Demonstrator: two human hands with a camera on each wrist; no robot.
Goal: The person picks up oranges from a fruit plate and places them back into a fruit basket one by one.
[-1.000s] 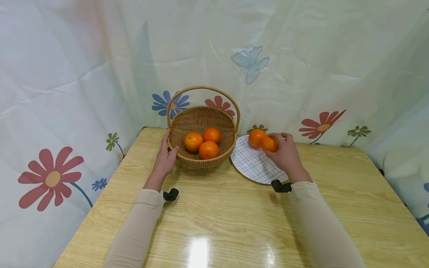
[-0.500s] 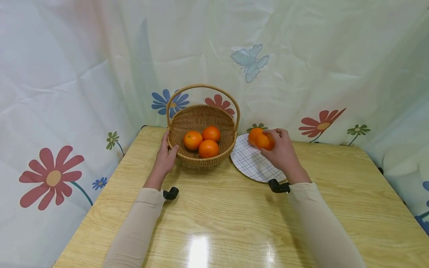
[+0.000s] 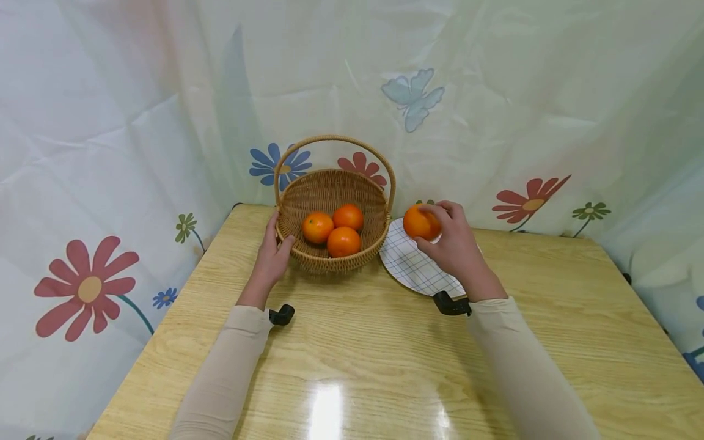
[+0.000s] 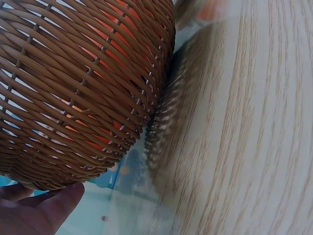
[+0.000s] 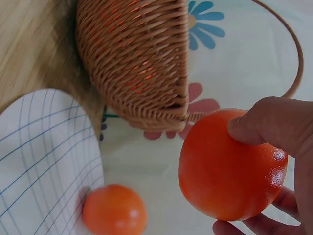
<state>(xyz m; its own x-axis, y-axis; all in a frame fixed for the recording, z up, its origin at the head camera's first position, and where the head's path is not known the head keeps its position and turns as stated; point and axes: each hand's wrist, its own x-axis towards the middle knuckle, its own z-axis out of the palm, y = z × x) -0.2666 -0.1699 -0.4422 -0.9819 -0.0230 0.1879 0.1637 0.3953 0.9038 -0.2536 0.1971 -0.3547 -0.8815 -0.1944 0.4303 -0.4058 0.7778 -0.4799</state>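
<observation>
My left hand (image 3: 271,255) grips the left rim of a wicker basket (image 3: 335,263) with an arched handle. In the left wrist view its thumb (image 4: 67,199) lies against the weave. Three oranges (image 3: 344,242) sit inside the basket. Over a round white plate (image 3: 420,270) with a blue grid, my right hand (image 3: 459,244) holds another orange (image 5: 230,169) between thumb and fingers, raised off the plate. A further orange (image 5: 115,209) rests on the plate in the right wrist view; in the head view the held one mostly hides it.
The wooden table (image 3: 357,342) runs from the basket and plate toward my body. A curtain (image 3: 473,91) printed with flowers and a butterfly hangs right behind the table. The basket handle (image 3: 335,138) arches high above the opening.
My right hand has moved left and slightly up with its orange, which now covers the orange behind it. The left hand and the basket have stayed in place.
</observation>
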